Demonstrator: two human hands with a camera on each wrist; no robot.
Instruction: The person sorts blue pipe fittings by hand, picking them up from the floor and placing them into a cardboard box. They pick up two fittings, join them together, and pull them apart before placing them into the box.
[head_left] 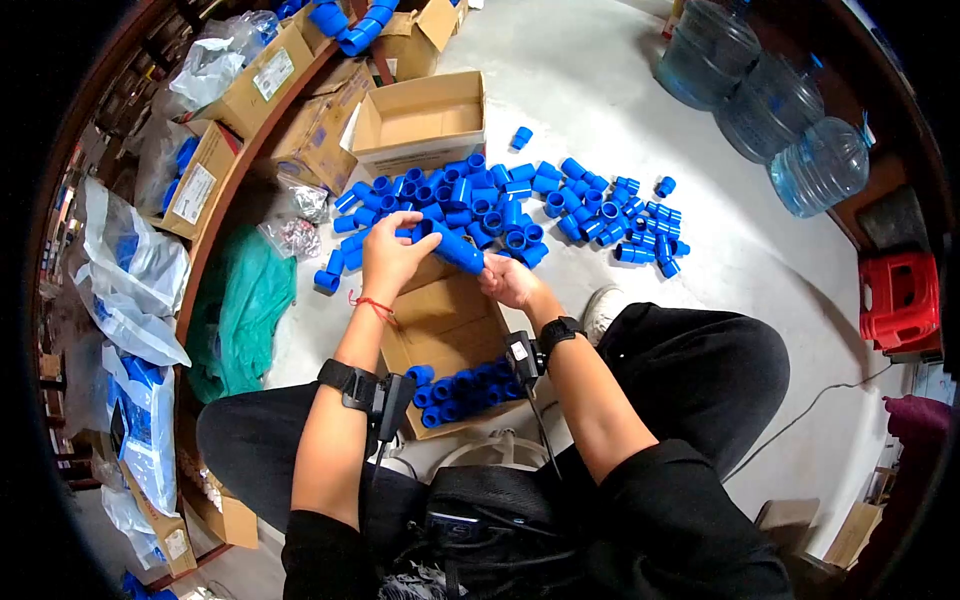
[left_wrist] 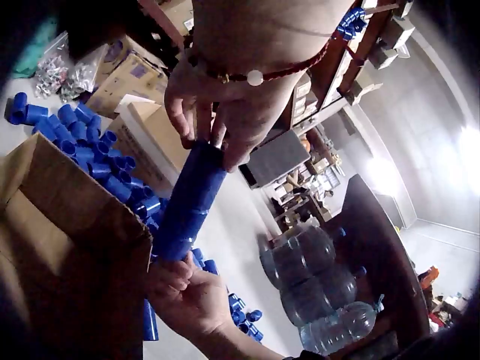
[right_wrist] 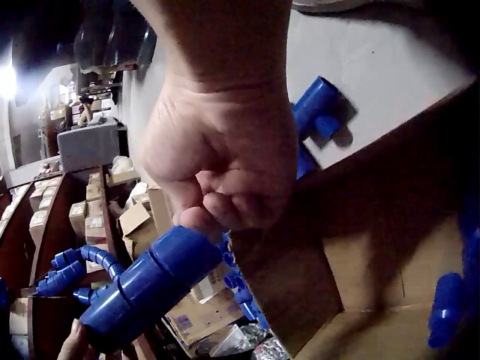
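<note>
Cardboard box (head_left: 438, 322), partly filled with blue fittings (head_left: 464, 386)

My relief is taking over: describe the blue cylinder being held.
Find the open carton between the person's legs. Over its far end, the left hand and right hand hold a blue cylinder by its ends. Seamed across, it is longer than the blue fittings on the floor beyond.

Pale floor (head_left: 740, 250) had loads of blue fittings (head_left: 511, 214) strewn beyond the right grip (head_left: 512, 281), water jugs (head_left: 770, 110) way off right.
</note>
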